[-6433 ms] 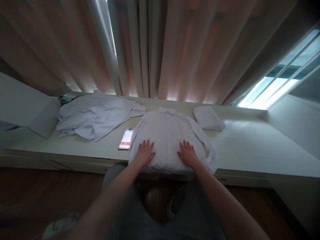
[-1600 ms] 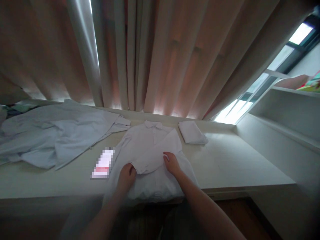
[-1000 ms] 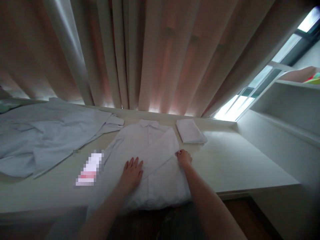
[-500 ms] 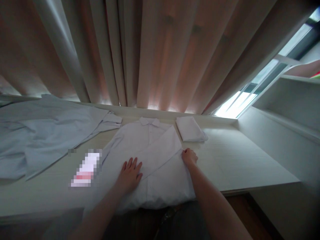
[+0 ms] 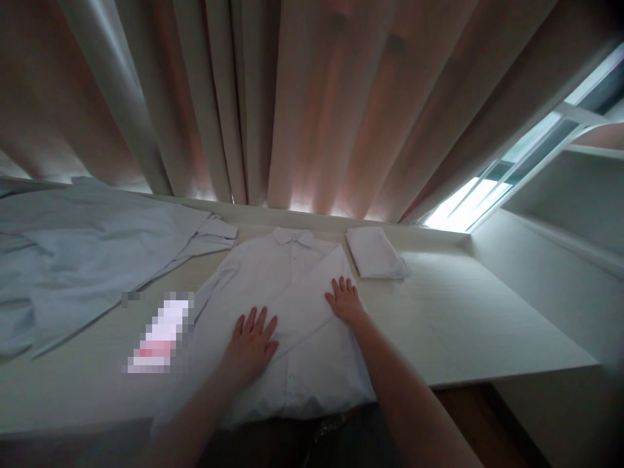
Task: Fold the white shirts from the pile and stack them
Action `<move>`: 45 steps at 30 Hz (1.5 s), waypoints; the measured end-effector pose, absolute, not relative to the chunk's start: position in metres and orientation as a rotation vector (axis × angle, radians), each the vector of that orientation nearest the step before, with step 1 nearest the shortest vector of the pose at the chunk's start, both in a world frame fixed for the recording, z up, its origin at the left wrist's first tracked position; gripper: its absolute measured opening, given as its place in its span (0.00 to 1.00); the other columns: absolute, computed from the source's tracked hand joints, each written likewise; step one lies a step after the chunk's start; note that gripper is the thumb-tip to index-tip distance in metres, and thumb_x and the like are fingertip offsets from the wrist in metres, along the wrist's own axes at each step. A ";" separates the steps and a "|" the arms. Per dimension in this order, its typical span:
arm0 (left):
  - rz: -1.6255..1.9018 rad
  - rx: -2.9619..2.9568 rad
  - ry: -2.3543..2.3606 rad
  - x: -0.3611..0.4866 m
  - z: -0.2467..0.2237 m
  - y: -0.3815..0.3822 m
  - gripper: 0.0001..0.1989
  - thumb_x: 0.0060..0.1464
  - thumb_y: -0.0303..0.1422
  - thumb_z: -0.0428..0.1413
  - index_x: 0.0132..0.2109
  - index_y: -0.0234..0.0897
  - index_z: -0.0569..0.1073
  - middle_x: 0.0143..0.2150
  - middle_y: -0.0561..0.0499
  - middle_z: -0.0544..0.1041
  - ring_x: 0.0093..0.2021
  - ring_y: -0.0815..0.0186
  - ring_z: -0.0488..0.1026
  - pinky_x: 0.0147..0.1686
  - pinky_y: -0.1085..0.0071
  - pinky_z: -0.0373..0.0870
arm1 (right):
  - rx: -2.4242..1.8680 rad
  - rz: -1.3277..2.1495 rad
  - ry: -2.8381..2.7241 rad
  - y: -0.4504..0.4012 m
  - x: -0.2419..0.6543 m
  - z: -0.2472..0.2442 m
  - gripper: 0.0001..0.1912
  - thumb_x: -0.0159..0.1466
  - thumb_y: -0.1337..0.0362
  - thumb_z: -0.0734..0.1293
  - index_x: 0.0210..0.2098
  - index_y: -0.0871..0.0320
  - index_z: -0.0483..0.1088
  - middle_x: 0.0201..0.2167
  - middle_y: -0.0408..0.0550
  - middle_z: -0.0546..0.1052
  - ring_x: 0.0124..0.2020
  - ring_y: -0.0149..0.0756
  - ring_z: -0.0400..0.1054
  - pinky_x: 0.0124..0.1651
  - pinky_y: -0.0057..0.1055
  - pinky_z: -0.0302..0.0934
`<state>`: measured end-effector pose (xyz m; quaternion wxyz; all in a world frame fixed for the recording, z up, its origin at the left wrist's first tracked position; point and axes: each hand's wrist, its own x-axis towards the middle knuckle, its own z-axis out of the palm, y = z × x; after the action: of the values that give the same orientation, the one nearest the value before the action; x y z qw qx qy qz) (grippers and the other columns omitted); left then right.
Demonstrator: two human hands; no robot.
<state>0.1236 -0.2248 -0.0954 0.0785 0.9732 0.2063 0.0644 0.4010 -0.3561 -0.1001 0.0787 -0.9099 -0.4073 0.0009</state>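
A white collared shirt [image 5: 292,273] lies front up on the pale table, its collar toward the curtain. One sleeve, on the right, is folded across the shirt's front. My left hand [image 5: 251,344] rests flat on the shirt's middle, fingers spread, near the end of that sleeve. Flat on the folded sleeve close to the shirt's right edge is my right hand [image 5: 345,300], its fingers apart and holding nothing. Just beyond the right edge sits a folded white garment [image 5: 375,252].
Another light shirt [image 5: 97,253] is spread loosely on the left of the table [image 5: 468,318]. A pixelated pink-and-white item [image 5: 160,335] lies between the two shirts. Pleated curtains [image 5: 312,117] hang behind, and a white shelf unit [image 5: 546,273] bounds the right side.
My right hand has let go of the shirt's right edge, moved slightly left and opened flat on the folded sleeve. My left hand stays in place on the shirt.
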 end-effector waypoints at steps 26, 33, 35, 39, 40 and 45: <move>0.249 2.776 0.703 0.126 -0.069 -0.239 0.21 0.56 0.39 0.42 0.55 0.38 0.62 0.60 0.43 0.58 0.61 0.56 0.49 0.59 0.53 0.41 | -2.649 -0.013 -1.571 -0.341 0.321 -0.111 0.30 0.64 0.51 0.49 0.62 0.55 0.45 0.64 0.50 0.43 0.63 0.45 0.30 0.60 0.50 0.30; 0.509 2.605 0.971 0.051 -0.043 -0.227 0.15 0.56 0.34 0.42 0.47 0.36 0.67 0.45 0.44 0.70 0.48 0.63 0.64 0.51 0.64 0.57 | -2.616 -0.003 -1.619 -0.345 0.303 -0.106 0.31 0.64 0.52 0.48 0.63 0.58 0.44 0.63 0.53 0.44 0.63 0.46 0.31 0.60 0.48 0.34; 0.509 2.559 1.119 0.025 -0.041 -0.217 0.15 0.56 0.33 0.42 0.47 0.35 0.66 0.44 0.44 0.70 0.46 0.64 0.66 0.47 0.66 0.60 | -2.560 -0.014 -1.682 -0.346 0.290 -0.105 0.31 0.63 0.52 0.48 0.63 0.58 0.43 0.64 0.51 0.43 0.63 0.45 0.30 0.60 0.47 0.34; 0.274 2.465 1.487 -0.015 -0.042 -0.202 0.15 0.56 0.34 0.41 0.46 0.34 0.66 0.41 0.42 0.72 0.41 0.61 0.70 0.40 0.65 0.64 | -2.529 -0.009 -1.712 -0.349 0.265 -0.110 0.31 0.63 0.51 0.49 0.63 0.57 0.43 0.64 0.50 0.43 0.63 0.45 0.29 0.60 0.47 0.33; 0.171 2.441 1.545 -0.021 -0.043 -0.201 0.15 0.55 0.34 0.42 0.45 0.34 0.66 0.40 0.41 0.72 0.40 0.60 0.71 0.38 0.64 0.64 | -2.538 -0.004 -1.708 -0.350 0.260 -0.113 0.31 0.63 0.51 0.48 0.63 0.57 0.43 0.64 0.50 0.43 0.63 0.45 0.29 0.60 0.47 0.34; -0.047 2.343 1.590 -0.031 -0.051 -0.204 0.14 0.53 0.36 0.45 0.39 0.33 0.70 0.39 0.38 0.74 0.41 0.56 0.71 0.35 0.65 0.65 | -2.568 -0.074 -1.700 -0.356 0.250 -0.127 0.29 0.64 0.53 0.48 0.62 0.57 0.47 0.63 0.52 0.45 0.63 0.45 0.32 0.59 0.48 0.34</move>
<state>-0.0308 -0.2040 -0.0512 0.1543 0.8175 0.5546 -0.0165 0.2501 -0.3564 -0.1274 0.0305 -0.8333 -0.5515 -0.0240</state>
